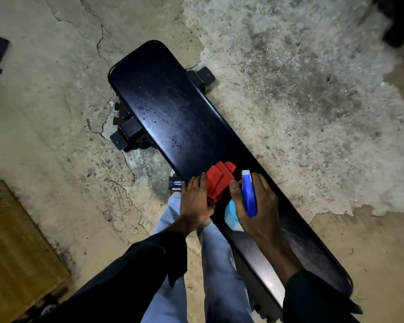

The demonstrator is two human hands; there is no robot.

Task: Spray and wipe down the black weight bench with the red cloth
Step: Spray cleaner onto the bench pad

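Our right grip [254, 201] is wrapped tight around the blue-headed spray bottle with a pale blue body [248, 197], thumb pressed on its side; our left grip [194, 201] lies fingers together, pressing the folded red cloth [218, 181] onto the long black padded desk [173, 113]; cloth and bottle sit just beside each other near the desk's middle, by its near edge; droplets bead on the far half of the padding; the bottle's label is hidden by the hand; white lettering on a shoe [175, 183] beside the desk is too small to read; cracked concrete floor [289, 101] surrounds everything.
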